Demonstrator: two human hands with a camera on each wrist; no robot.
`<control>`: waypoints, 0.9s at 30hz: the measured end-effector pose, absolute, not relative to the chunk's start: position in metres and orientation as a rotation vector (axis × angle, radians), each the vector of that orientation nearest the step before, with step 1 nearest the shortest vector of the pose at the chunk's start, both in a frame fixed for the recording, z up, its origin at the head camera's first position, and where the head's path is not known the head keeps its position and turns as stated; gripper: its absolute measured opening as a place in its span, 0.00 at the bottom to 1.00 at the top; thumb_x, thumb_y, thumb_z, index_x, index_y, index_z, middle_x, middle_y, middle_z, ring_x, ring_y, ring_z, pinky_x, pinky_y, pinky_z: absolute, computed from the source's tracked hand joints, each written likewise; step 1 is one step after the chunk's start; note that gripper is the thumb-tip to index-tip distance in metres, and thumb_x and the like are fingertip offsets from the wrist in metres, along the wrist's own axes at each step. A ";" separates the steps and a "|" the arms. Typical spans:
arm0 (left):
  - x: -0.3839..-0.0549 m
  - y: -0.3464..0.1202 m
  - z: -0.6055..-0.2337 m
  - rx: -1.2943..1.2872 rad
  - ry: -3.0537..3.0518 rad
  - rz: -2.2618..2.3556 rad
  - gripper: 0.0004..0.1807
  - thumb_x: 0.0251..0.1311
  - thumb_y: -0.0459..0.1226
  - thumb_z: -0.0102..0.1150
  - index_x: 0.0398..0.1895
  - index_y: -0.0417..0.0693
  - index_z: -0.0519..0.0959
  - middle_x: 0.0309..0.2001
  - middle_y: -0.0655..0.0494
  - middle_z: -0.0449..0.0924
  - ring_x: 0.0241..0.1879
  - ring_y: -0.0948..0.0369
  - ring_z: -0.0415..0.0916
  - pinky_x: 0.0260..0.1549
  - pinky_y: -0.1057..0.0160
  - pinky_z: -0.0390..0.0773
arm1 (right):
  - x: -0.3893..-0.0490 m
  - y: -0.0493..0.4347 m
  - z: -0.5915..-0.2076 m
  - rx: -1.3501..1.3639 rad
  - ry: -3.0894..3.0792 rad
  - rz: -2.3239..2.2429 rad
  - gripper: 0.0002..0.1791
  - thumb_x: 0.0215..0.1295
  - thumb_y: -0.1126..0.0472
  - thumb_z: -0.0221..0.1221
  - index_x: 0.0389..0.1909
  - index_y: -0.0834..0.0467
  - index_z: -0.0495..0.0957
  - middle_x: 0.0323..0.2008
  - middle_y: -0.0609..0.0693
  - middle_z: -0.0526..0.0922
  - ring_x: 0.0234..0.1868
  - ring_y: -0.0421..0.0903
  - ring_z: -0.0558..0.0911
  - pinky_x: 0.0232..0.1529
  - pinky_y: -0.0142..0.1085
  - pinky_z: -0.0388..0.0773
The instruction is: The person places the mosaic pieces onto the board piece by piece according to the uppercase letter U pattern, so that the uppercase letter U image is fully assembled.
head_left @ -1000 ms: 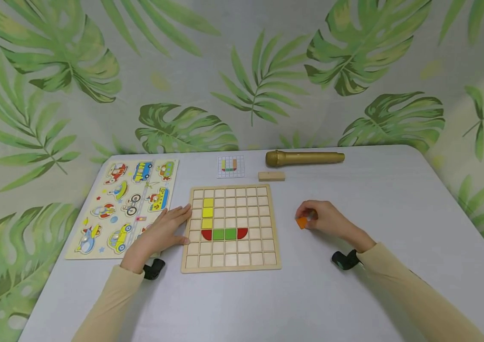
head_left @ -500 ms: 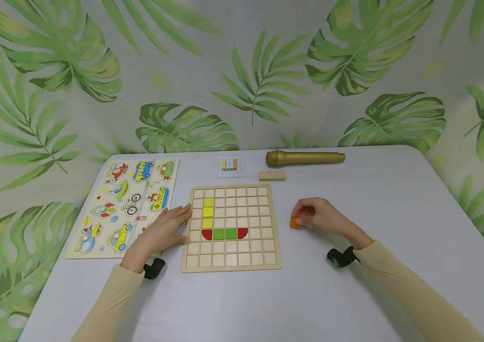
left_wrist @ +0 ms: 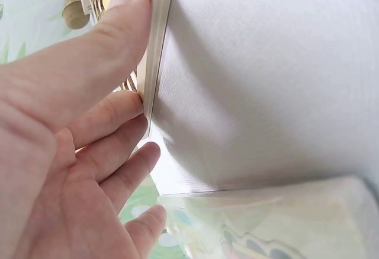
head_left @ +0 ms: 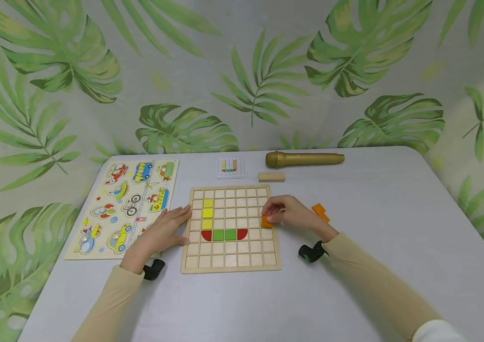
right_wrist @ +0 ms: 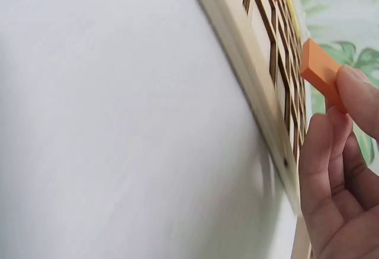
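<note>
Between thumb and fingers my right hand (head_left: 289, 211) pinches an orange square tile (right_wrist: 321, 72), held over the right edge of the wooden grid board (head_left: 233, 272). On that board three yellow tiles (head_left: 208, 213) stand in a column. Below them runs a row of a red curved piece (head_left: 207, 235), two green tiles (head_left: 225, 234) and another red curved piece (head_left: 242, 234). My left hand (head_left: 158, 235) rests at the board's left edge, its thumb and fingertips touching the frame, fingers loosely extended.
Further orange tiles (head_left: 321, 212) lie right of my right hand. A printed pattern card (head_left: 231, 167), a wooden block (head_left: 271, 177) and a gold microphone (head_left: 304, 159) lie behind the board. A vehicle puzzle board (head_left: 113, 237) lies at the left.
My right hand has moved left with the orange tile, from the table to above the board's right edge. The orange tiles behind it have come into view. My left hand has stayed put.
</note>
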State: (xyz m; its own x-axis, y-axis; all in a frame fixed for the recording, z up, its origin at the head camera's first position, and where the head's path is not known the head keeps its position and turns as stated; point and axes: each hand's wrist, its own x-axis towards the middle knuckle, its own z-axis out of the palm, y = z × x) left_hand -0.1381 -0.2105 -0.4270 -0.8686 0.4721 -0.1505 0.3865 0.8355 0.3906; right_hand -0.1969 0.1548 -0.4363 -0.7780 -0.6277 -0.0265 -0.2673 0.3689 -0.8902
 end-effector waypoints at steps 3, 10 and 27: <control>-0.138 -0.210 -0.427 0.654 2.773 0.520 0.45 0.52 0.42 0.69 0.70 0.33 0.59 0.72 0.41 0.53 0.70 0.41 0.49 0.67 0.39 0.41 | -0.200 0.138 -0.437 -0.802 2.274 -1.370 0.04 0.59 0.72 0.63 0.35 0.64 0.81 0.30 0.51 0.81 0.32 0.46 0.75 0.34 0.31 0.74; -0.138 -0.210 -0.427 0.658 2.780 0.503 0.45 0.52 0.42 0.69 0.70 0.33 0.59 0.72 0.41 0.53 0.70 0.41 0.49 0.67 0.39 0.42 | -0.204 0.104 -0.436 -0.823 2.273 -1.319 0.04 0.57 0.73 0.63 0.32 0.63 0.81 0.27 0.48 0.80 0.30 0.42 0.76 0.34 0.31 0.75; -0.138 -0.211 -0.428 0.690 2.792 0.526 0.45 0.51 0.42 0.70 0.69 0.32 0.60 0.72 0.41 0.54 0.69 0.41 0.50 0.67 0.38 0.42 | -0.196 0.081 -0.434 -0.989 2.502 -1.020 0.07 0.57 0.73 0.64 0.30 0.58 0.79 0.26 0.44 0.76 0.31 0.41 0.74 0.34 0.32 0.74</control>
